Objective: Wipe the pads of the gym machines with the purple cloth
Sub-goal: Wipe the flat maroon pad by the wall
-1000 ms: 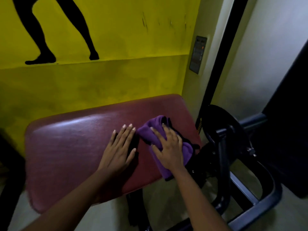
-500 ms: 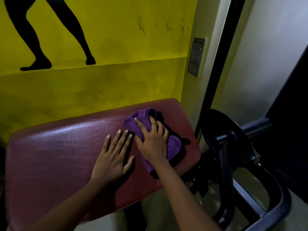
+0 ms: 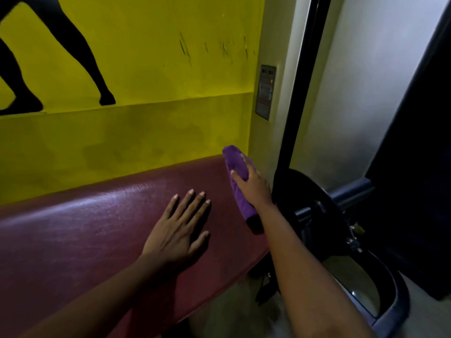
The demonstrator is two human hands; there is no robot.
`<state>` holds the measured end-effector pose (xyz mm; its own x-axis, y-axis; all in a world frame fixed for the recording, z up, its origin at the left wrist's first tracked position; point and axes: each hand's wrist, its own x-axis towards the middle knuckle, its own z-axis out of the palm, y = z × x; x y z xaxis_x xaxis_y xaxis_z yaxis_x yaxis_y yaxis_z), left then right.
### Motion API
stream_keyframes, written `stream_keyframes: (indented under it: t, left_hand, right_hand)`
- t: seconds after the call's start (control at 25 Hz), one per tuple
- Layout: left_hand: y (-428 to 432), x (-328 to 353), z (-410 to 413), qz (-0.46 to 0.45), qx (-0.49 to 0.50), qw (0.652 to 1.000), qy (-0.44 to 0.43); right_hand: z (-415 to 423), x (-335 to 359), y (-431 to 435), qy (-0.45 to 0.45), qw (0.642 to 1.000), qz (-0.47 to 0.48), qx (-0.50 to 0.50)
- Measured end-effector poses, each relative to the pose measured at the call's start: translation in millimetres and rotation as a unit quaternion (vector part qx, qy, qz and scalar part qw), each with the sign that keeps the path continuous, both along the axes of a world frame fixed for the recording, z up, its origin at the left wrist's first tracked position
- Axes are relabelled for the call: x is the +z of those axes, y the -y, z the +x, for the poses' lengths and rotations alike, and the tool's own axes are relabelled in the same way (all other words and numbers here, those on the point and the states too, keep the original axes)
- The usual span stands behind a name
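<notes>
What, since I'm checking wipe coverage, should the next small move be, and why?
Probably draw the purple cloth leftward across the pad: the right hand holds it at the pad's far right corner by the yellow wall, and most of the pad lies left of it.

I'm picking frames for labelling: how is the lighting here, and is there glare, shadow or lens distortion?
Head view: dim; pale glare streaks the maroon pad left of the left hand, which casts a shadow to its right; the purple cloth in the right hand looks sharp; the machine frame sinks into near black; the wide lens slants the black upright.
</notes>
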<state>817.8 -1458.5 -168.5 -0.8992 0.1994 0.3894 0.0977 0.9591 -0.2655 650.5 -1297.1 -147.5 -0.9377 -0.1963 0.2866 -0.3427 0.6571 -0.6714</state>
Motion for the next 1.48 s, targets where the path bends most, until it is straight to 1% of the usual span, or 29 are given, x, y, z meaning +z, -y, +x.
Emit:
stream_keyframes:
  t: [0.08,0.16,0.24,0.32,0.48,0.56,0.68,0.8,0.88,0.92,1.0,1.08,1.2,1.32,1.48]
  left_hand:
    - [0.8,-2.2,3.9,0.007,0.003,1.000,-0.012]
    - [1.1,-3.4,5.3,0.011,0.000,1.000,-0.027]
    - [-0.6,-3.5,3.3,0.002,0.001,1.000,-0.022]
    - [-0.3,-5.2,3.0,-0.006,0.004,1.000,-0.017]
    - [-0.6,-4.5,3.5,-0.009,0.008,1.000,-0.011]
    - [-1.1,-3.9,3.2,-0.012,0.007,1.000,-0.011]
    - [-1.6,-2.6,4.0,-0.003,0.005,1.000,-0.006]
    - [0.2,-2.5,2.6,0.001,0.001,1.000,-0.002]
    - [2.6,-4.6,1.8,0.003,-0.006,1.000,-0.003]
    - [2.9,-4.2,1.8,0.003,-0.011,1.000,0.000]
    - [5.1,-2.2,4.1,0.004,-0.025,1.000,0.013]
    - [15.9,-2.9,13.3,-0.016,-0.054,0.998,0.030]
    - [48.8,-5.9,50.7,-0.048,-0.101,0.992,0.053]
    - [83.3,-10.6,89.8,-0.052,-0.124,0.989,0.058]
    - [117.7,-13.4,124.8,-0.063,-0.140,0.986,0.069]
  right_hand:
    - [2.7,-6.2,-12.0,0.028,0.998,-0.052,0.026]
    - [27.0,-27.3,-33.0,0.037,0.997,-0.066,0.019]
    - [63.1,-54.7,-57.0,0.039,0.996,-0.085,0.004]
    - [73.7,-67.0,-65.0,0.041,0.994,-0.105,0.003]
    - [22.9,-24.7,-34.3,0.053,0.993,-0.090,0.061]
    - [14.4,-15.1,-25.3,0.053,0.988,-0.123,0.076]
    - [36.1,-34.9,-40.8,0.066,0.991,-0.114,0.029]
    - [68.4,-61.0,-50.9,0.090,0.976,-0.190,-0.054]
    - [90.7,-74.7,-45.6,0.105,0.952,-0.249,-0.146]
    - [104.3,-77.2,-40.5,0.117,0.934,-0.281,-0.187]
    - [133.0,-75.8,-25.2,0.133,0.896,-0.352,-0.234]
    - [160.1,-71.8,-5.2,0.161,0.865,-0.394,-0.265]
    - [200.8,-79.6,32.1,0.210,0.847,-0.392,-0.291]
    - [236.5,-91.9,69.0,0.211,0.839,-0.407,-0.293]
    - [291.4,-107.6,127.8,0.218,0.845,-0.400,-0.281]
